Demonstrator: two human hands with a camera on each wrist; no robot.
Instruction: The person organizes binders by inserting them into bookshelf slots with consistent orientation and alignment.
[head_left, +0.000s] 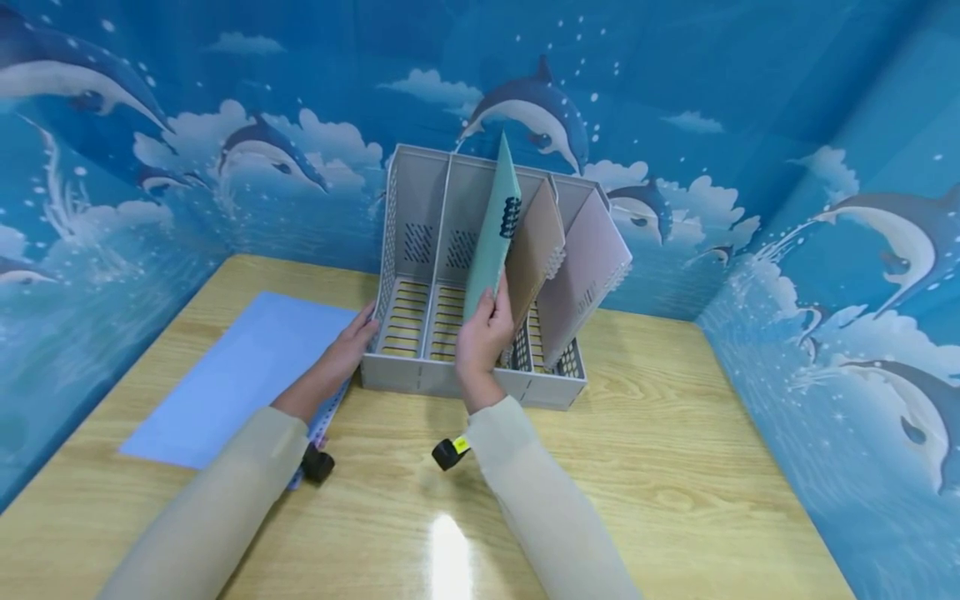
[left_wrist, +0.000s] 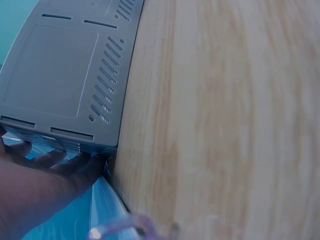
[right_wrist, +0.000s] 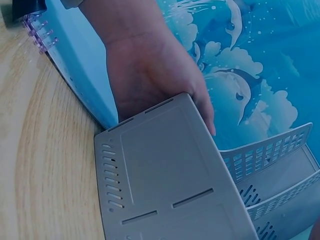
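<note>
My right hand [head_left: 483, 333] pinches the front edge of a green spiral notebook [head_left: 491, 225] with black rings. The notebook tilts upright inside a grey file organizer [head_left: 390, 372], over its second compartment from the left. My left hand [head_left: 348, 346] rests against the organizer's left side wall, its fingers laid along the perforated plastic [left_wrist: 55, 159]. A brown spiral notebook [head_left: 536, 250] and a pink one [head_left: 585, 267] lean in the compartments to the right. The leftmost compartment shows its slatted floor. My right hand hides the green notebook's lower front corner.
A blue notebook [head_left: 247, 375] with purple rings lies flat on the wooden table [head_left: 675, 467], left of the organizer and partly under my left forearm. A dolphin-patterned curtain [head_left: 330, 67] stands close behind the organizer and along both sides.
</note>
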